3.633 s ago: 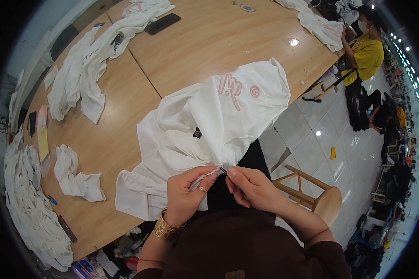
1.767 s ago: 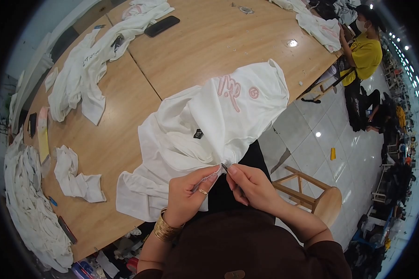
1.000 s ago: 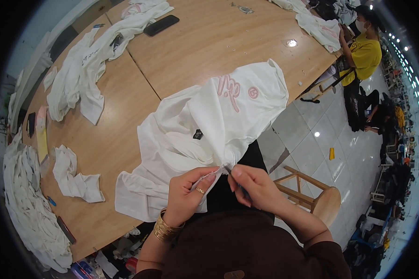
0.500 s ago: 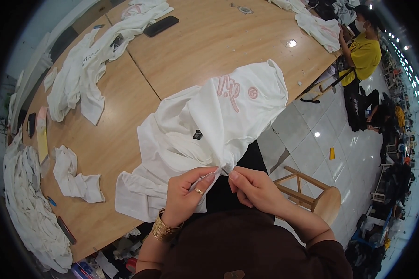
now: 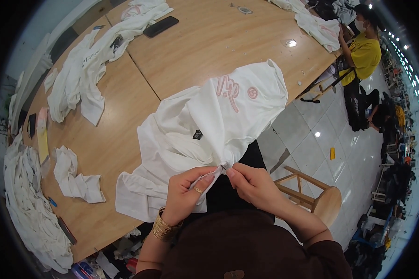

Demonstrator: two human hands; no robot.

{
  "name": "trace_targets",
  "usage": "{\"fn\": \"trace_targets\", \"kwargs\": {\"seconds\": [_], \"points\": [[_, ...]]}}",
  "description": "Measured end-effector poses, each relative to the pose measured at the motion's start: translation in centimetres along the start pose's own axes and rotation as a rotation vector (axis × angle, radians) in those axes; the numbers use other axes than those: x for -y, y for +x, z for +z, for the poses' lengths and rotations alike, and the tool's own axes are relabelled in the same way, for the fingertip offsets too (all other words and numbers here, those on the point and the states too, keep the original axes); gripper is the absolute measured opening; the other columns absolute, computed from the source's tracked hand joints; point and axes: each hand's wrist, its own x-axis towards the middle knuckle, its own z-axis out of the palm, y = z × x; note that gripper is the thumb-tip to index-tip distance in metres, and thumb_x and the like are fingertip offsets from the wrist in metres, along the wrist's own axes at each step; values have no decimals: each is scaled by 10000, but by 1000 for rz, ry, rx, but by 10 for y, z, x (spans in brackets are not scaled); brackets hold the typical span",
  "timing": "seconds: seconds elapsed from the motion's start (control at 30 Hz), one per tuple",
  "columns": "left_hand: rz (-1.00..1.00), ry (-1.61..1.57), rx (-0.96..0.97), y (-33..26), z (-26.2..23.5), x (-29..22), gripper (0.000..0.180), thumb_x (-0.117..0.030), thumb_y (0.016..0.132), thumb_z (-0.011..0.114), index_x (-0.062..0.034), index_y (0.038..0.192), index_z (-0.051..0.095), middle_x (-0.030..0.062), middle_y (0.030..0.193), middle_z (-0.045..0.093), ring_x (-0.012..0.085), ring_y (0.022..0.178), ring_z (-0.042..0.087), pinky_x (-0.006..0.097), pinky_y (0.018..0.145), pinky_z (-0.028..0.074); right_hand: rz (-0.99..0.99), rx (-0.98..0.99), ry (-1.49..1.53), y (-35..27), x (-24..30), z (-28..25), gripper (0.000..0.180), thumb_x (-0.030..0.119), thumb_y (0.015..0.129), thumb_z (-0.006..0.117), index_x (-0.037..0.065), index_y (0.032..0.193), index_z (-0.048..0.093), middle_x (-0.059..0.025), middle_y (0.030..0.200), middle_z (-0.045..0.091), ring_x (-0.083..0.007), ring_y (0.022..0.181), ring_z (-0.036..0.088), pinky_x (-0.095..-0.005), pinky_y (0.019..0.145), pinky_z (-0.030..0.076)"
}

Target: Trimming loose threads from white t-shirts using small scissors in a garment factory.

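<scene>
Barely any shift since earlier: left hand [image 5: 187, 195] and right hand [image 5: 252, 183] both stay pinched on the white T-shirt [image 5: 209, 125] edge. Thin fabric could slip or tear if the pull is uneven.

head cam: I look steeply down from above | close over my left hand [image 5: 184, 195] and right hand [image 5: 253, 186] | long light-wood table [image 5: 186, 51] fills upper frame | fisheye-bent rim

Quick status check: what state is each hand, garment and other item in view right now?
left hand: pinching the shirt's edge.
right hand: fingertips closed at the same spot.
white shirt: bunched, pink print up, draped off the table edge.
second white shirt: spread loosely, untouched.
small white cloth: crumpled flat on the table.
black phone: lying flat, screen dark.
wooden stool: upright, unoccupied.
</scene>
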Motion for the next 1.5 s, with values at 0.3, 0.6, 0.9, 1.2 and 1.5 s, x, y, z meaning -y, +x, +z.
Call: {"fn": "trace_targets", "kwargs": {"seconds": [0.3,0.6,0.9,1.2,1.5], "points": [[-42,-20,-7,-2,-1,0,199,-88,878,564,18,1031,636,57,899,664,68,824,564,211,746,448,70,-7,166,0,-6,-6,343,286,946,457,8,748,485,-39,506,401,-107,470,380,-281,464,342],[12,33,-1,-3,0,0,211,-80,875,562,8,1057,627,89,940,670,92,859,592,222,768,454,-7,44,-46,-4,3,-4,348,298,944,464,-1,767,494,-77,514,432,-161,465,394,-318,479,355],[53,138,29,-3,3,1,218,-85,879,563,8,1068,622,128,934,673,113,851,615,238,755,470,81,167,274,6,-5,-1,383,297,979,370,41,704,447,11,481,382,-60,394,368,-217,395,290],[-57,10,3,-2,-3,0,206,-83,877,560,20,1039,635,77,917,671,83,840,580,217,764,450,80,165,404,2,-1,-7,394,330,986,341,47,727,432,17,492,384,-52,389,351,-208,384,271],[-52,-5,5,-2,-2,-1,206,-88,879,556,16,1037,636,71,924,670,78,845,575,218,761,449,96,189,278,-3,1,-6,398,319,972,392,34,700,445,4,478,367,-66,405,361,-242,407,299]]}}
